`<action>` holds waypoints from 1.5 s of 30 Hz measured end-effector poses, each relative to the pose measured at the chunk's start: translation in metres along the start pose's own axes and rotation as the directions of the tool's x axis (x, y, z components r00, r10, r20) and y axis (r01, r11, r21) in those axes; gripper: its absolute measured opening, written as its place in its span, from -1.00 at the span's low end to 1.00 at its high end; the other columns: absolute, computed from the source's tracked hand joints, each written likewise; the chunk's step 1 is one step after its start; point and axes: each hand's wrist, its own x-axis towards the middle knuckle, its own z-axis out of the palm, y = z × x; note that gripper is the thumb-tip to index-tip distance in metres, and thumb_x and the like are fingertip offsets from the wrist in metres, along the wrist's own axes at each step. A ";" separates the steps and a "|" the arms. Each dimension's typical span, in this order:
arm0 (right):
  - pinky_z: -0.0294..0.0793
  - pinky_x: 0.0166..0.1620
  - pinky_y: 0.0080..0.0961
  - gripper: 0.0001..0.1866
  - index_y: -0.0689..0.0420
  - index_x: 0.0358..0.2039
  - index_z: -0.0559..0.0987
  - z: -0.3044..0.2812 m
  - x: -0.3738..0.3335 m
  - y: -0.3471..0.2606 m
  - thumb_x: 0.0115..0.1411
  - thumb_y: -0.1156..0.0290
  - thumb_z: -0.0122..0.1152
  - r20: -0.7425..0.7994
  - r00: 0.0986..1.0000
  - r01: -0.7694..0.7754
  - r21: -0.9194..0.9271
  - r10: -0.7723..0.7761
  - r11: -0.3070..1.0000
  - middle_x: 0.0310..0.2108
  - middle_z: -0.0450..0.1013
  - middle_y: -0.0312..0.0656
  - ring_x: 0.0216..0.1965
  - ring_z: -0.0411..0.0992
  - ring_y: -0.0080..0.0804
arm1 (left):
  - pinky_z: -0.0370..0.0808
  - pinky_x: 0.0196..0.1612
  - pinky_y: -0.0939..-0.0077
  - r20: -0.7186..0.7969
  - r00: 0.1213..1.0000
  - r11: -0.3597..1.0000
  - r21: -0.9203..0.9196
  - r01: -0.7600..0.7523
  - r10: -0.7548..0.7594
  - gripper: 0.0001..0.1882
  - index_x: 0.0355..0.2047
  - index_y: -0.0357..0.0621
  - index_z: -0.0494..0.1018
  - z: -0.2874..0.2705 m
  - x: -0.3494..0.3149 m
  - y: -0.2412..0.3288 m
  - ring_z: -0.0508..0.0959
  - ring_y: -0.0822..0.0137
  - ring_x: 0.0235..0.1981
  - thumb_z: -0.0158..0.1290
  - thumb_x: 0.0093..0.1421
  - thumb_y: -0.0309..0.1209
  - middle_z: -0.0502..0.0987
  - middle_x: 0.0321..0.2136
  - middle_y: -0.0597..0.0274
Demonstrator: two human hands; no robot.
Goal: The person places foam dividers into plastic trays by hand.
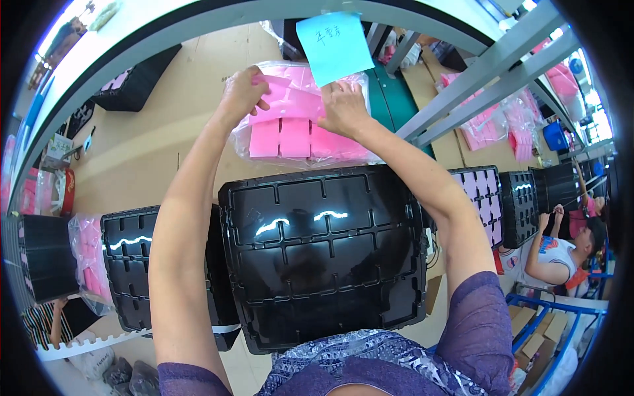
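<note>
Both my hands reach out over a clear plastic bag that holds rows of pink foam blocks. Between them a flat pink foam strip stretches above the blocks, slightly tilted. At its left end, the curled fingers of my left hand grip the strip. My right hand is bent around the other end, its fingertips partly hidden below a blue-green paper note. In front of my body rests a black plastic tray with moulded compartments, its visible cells holding no foam.
A metal frame bar crosses above the tan table. More black trays stand to the left and right, one tray filled with pale pink pieces. Bagged pink foam lies at right. A co-worker works at far right.
</note>
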 end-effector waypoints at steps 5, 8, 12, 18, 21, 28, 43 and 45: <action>0.36 0.10 0.06 -0.15 0.29 0.29 0.19 -0.017 -0.029 0.034 0.02 0.22 0.25 0.104 0.976 -0.210 0.188 0.193 0.960 0.13 0.38 0.14 0.12 0.40 0.10 | 0.41 -0.68 0.60 -0.044 0.999 1.000 0.006 -0.006 0.006 -0.73 -0.15 -0.41 0.44 -0.019 -0.010 0.025 0.61 0.42 -0.57 0.02 0.17 -0.48 0.61 -0.41 0.09; 0.38 0.09 0.10 -0.10 0.31 0.30 0.16 -0.012 -0.040 0.061 0.09 -0.01 0.20 0.322 0.855 -0.515 0.425 0.407 0.745 0.15 0.35 0.23 0.13 0.39 0.16 | 0.53 -0.58 0.51 -0.156 0.987 0.998 -0.051 -0.030 0.022 -0.64 -0.04 -0.42 0.44 -0.028 -0.015 0.035 0.66 0.34 -0.53 0.01 0.16 -0.49 0.62 -0.43 0.07; 0.38 0.12 0.13 0.18 0.36 0.32 0.11 -0.015 -0.040 0.043 0.11 -0.54 -0.11 0.885 0.408 -0.870 0.452 0.226 -0.196 0.23 0.23 0.35 0.20 0.32 0.24 | 0.54 -0.55 0.51 -0.216 0.976 0.975 -0.222 -0.014 -0.035 -0.78 -0.19 -0.33 0.45 -0.042 -0.020 0.029 0.65 0.34 -0.50 0.00 0.20 -0.46 0.60 -0.43 0.09; 0.40 0.11 0.17 0.22 0.23 0.39 0.02 -0.009 -0.042 0.034 0.08 -0.63 -0.32 0.831 0.377 -0.753 0.532 0.410 -0.387 0.18 0.25 0.32 0.20 0.30 0.22 | 0.60 -0.49 0.48 -0.307 0.948 0.890 -0.451 -0.071 -0.080 -0.83 -0.21 -0.34 0.40 -0.030 -0.020 0.024 0.65 0.29 -0.47 -0.02 0.23 -0.49 0.55 -0.40 0.08; 0.43 0.08 0.16 0.21 0.20 0.40 -0.01 -0.010 -0.041 0.029 0.08 -0.63 -0.28 0.881 0.300 -0.840 0.425 0.365 -0.337 0.11 0.34 0.29 0.12 0.39 0.20 | 0.63 -0.46 0.43 -0.343 0.930 0.749 -0.649 -0.130 -0.135 -0.84 -0.21 -0.36 0.37 -0.031 -0.027 0.017 0.64 0.25 -0.45 -0.05 0.24 -0.52 0.52 -0.38 0.07; 0.59 -0.09 -0.01 0.17 0.27 0.36 -0.03 -0.027 -0.051 0.031 0.11 -0.51 -0.05 0.770 0.583 -0.394 0.548 0.261 -0.738 -0.07 0.48 0.18 -0.13 0.56 0.05 | 0.64 -0.35 0.38 -0.344 0.939 0.758 -0.609 -0.234 0.014 -0.87 -0.19 -0.27 0.36 -0.003 -0.049 0.012 0.60 0.30 -0.46 -0.01 0.29 -0.49 0.48 -0.38 0.15; 0.44 -0.47 -0.65 -0.68 0.20 0.02 0.51 -0.141 -0.210 -0.006 0.25 0.46 0.17 0.570 0.799 -0.476 0.795 0.193 -0.376 -0.47 0.42 -0.33 -0.54 0.40 -0.64 | 0.45 -0.39 0.66 -0.213 0.964 0.934 -0.283 -0.219 0.161 -0.92 -0.27 -0.26 0.51 0.002 -0.285 -0.023 0.51 0.49 -0.41 0.03 0.28 -0.61 0.51 -0.27 0.25; 0.42 -0.49 -0.69 -0.65 0.20 0.04 0.51 -0.160 -0.238 -0.023 0.24 0.44 0.19 0.573 0.776 -0.503 0.814 0.263 -0.289 -0.49 0.42 -0.35 -0.55 0.39 -0.66 | 0.38 -0.46 0.68 -0.212 0.951 0.943 -0.199 -0.267 0.225 -0.90 -0.29 -0.26 0.54 0.006 -0.315 -0.030 0.46 0.55 -0.44 0.06 0.21 -0.66 0.49 -0.21 0.24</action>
